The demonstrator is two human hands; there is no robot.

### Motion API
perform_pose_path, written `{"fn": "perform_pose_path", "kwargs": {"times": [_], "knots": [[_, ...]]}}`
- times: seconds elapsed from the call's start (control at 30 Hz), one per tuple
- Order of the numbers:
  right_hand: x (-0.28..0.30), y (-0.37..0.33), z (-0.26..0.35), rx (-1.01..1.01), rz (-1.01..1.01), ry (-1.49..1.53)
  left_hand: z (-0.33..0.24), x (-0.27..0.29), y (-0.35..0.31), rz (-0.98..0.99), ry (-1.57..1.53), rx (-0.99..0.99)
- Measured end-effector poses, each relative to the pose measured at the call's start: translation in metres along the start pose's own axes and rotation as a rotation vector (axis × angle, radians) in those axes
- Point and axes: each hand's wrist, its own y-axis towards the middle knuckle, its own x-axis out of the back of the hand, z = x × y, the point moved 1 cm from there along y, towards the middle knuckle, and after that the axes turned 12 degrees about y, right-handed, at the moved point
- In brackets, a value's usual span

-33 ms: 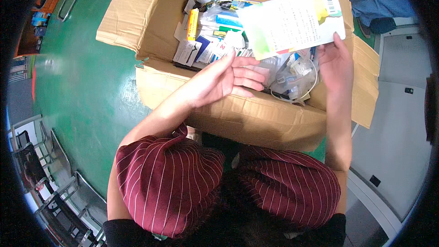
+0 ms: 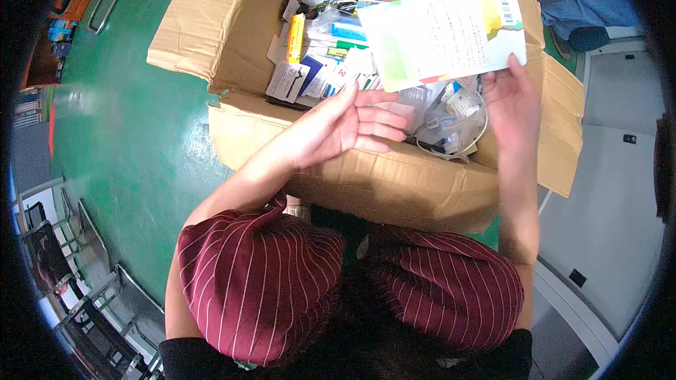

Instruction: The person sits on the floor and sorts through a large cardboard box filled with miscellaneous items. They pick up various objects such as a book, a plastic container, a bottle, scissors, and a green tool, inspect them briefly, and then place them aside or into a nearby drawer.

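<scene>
looking down from my remote seat, i find the white booklet [image 2: 443,42] above the cardboard box [image 2: 380,190], covering part of what lies inside. the right hand [image 2: 512,105] looks clamped on its lower right corner, thumb at the edge, the other fingers partly hidden. from that grip the booklet stretches away to the left, its long axis running mostly side to side, right end tipped slightly farther from me. the left hand [image 2: 338,130] holds nothing i can see: fingers apart, pointing right, just short of the lower left corner. that gap, i judge, is what matters: the left hand is nearer the green-tinted end, the right the barcode end. the clear plastic bag [image 2: 451,125] sits in the box, between the hands, lower than the booklet.
</scene>
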Motion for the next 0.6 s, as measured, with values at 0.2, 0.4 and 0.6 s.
{"fn": "perform_pose_path", "kwargs": {"times": [0.2,0.4,0.6], "knots": [[-0.021,-0.054,-0.044,0.501,0.490,-0.656,-0.010,-0.011,-0.015,-0.109,-0.316,-0.146],[-0.018,-0.073,-0.076,0.777,1.336,-1.180,-0.011,0.006,-0.025,-0.231,-0.404,-0.239],[-0.039,-0.064,-0.058,0.475,1.336,-1.200,-0.001,0.023,-0.030,-0.411,-0.392,-0.061]]}}
